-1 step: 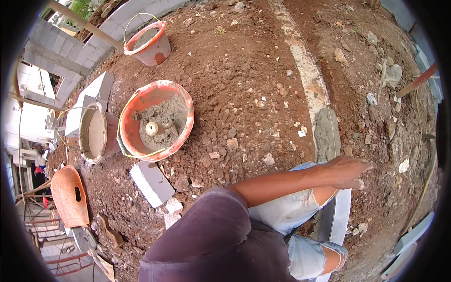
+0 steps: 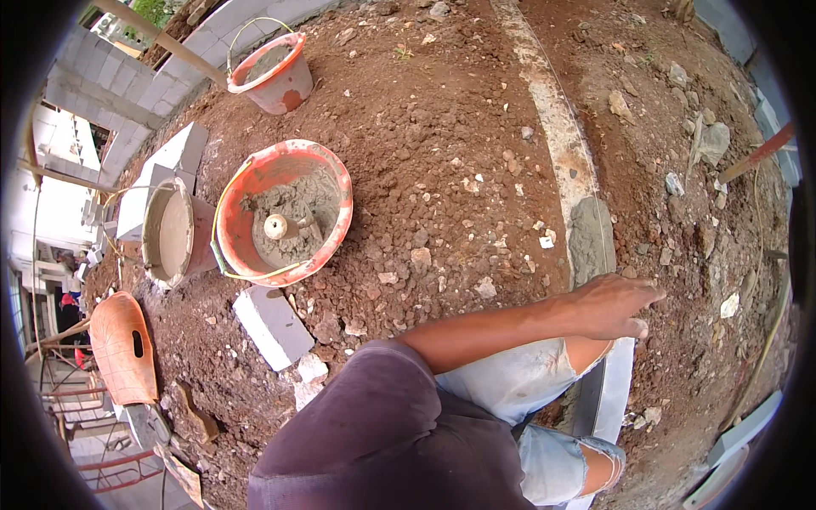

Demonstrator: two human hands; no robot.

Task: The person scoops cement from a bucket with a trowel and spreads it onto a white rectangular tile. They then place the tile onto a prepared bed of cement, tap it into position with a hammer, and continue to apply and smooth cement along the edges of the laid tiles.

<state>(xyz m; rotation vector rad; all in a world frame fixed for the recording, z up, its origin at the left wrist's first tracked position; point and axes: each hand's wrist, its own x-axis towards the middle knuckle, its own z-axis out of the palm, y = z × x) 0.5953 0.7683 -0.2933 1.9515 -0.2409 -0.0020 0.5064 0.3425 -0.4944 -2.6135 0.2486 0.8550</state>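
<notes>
My left hand (image 2: 614, 306) reaches out to the right, palm down, over the near end of the grey wet mortar strip (image 2: 591, 242). Its fingers are stretched out and the thumb is apart from them; nothing shows between them. Whether it touches the row below cannot be told. A pale block (image 2: 618, 387) lies in line with the mortar, beside my knees in torn jeans. My right hand is out of view, behind my body. To the left, an orange bucket (image 2: 327, 246) holds grey mortar (image 2: 310, 195) with a tool's rounded handle (image 2: 276, 226) sticking up.
Beside the orange bucket stands a bucket of greyish liquid (image 2: 170, 234); another mortar bucket (image 2: 280, 89) is farther back. A white block (image 2: 272, 327) and an orange scoop-like piece (image 2: 123, 348) lie at left. A narrow concrete strip (image 2: 552, 119) runs away across rubbly soil. A reddish pole (image 2: 756, 153) slants at right.
My left hand has drawn slightly to the left and away from me. The whole view has shifted a little; the buckets and blocks stay in place.
</notes>
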